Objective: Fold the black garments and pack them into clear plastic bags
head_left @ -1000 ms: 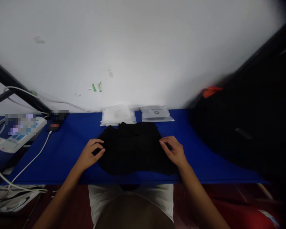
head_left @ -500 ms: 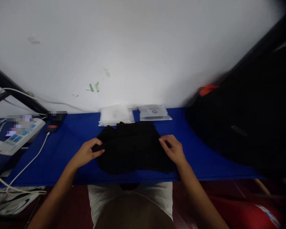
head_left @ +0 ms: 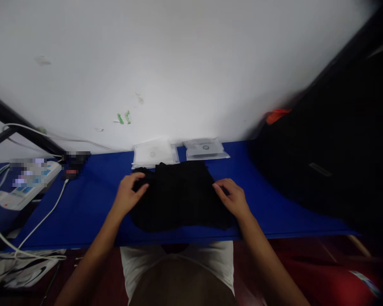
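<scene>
A black cloth [head_left: 181,197] lies folded on the blue table surface [head_left: 92,204], in front of me. On its left part rests my left hand [head_left: 130,193], thumb and fingers apart over the fabric. My right hand [head_left: 232,196] touches the cloth's right edge, its thumb and fingers also spread. Behind the cloth lie two flat plastic packets: a whitish one [head_left: 153,154] at the left and a greyer one [head_left: 206,148] at the right, each with a small round mark.
A white power strip [head_left: 28,187] with cables sits at the far left, beside a pixelated dark device [head_left: 75,163]. Large black fabric [head_left: 322,140] bulks over the right side. A pale wall [head_left: 191,72] rises behind the table.
My left hand has moved right and slightly up, further onto the cloth, and the fabric's left edge has shifted inward. My right hand stays nearly in place.
</scene>
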